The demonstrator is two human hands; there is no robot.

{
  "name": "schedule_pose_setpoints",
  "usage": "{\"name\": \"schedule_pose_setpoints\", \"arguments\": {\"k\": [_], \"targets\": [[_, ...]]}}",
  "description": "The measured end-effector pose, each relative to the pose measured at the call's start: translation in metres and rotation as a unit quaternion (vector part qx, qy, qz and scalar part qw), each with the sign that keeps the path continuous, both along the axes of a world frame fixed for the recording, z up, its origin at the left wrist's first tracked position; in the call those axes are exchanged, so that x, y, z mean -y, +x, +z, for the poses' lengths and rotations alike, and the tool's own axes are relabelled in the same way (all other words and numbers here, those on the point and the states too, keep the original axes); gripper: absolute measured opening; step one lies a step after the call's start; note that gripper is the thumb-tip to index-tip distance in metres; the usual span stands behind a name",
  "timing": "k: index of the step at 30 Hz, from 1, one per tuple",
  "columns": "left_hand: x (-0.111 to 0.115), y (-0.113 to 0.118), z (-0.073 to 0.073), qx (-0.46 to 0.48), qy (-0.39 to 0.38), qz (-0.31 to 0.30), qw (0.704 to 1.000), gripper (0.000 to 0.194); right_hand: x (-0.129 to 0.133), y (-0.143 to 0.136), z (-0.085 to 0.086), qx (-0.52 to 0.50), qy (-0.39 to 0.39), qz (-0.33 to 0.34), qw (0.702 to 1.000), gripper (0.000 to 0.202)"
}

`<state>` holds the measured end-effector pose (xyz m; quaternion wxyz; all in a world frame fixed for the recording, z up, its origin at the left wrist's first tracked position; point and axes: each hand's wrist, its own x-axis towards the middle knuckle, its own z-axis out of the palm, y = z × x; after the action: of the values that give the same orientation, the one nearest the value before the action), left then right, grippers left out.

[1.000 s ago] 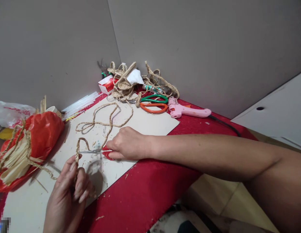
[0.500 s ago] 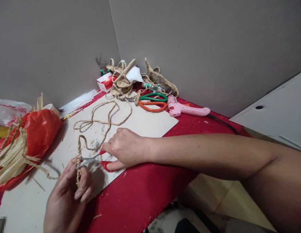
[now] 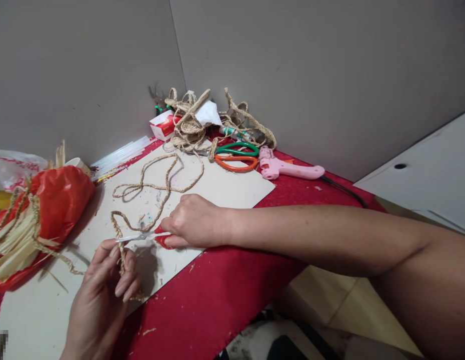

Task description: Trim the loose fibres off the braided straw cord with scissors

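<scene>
A braided straw cord lies in loops over the white board and runs down into my left hand. The fingers of that hand are closed around the cord near its end, low on the left. My right hand grips the red-handled scissors, thumb and fingers in the handles. Their blades are closed together across the cord, just above my left fingertips. Whether the cord is cut through cannot be made out.
A red plastic bag with pale straw stands at the left. Larger scissors with green and orange handles, a pink glue gun, a heap of braided cord and clear glue sticks lie along the grey wall.
The scissor blades, apart before, have come together on the cord. The lower handle and my right thumb have moved up. The cord above my left hand has bent leftward.
</scene>
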<state>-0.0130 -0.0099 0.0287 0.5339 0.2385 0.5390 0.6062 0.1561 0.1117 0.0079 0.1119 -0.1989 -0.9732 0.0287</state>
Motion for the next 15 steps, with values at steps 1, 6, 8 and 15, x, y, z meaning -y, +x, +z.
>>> {"name": "schedule_pose_setpoints", "arguments": {"k": [1,6,8,15], "targets": [[0.0002,-0.0001,0.0003,0.004,0.002,0.003,1.000,0.008,-0.0009,0.0000,-0.0001,-0.005,-0.005,0.003,1.000,0.036],[0.0010,0.0035,0.0027,0.018,-0.006,0.039,0.999,0.016,-0.0043,0.0007,-0.0019,-0.027,-0.021,-0.003,0.999,0.038],[0.0003,0.0051,0.0021,-0.002,-0.009,0.044,0.999,0.020,-0.0043,0.0007,-0.0024,-0.030,-0.023,-0.013,0.999,0.040],[0.0006,0.0068,-0.0044,-0.098,-0.008,0.068,0.993,0.023,0.0009,0.0023,-0.0009,-0.069,-0.028,-0.029,0.997,0.044]]}}
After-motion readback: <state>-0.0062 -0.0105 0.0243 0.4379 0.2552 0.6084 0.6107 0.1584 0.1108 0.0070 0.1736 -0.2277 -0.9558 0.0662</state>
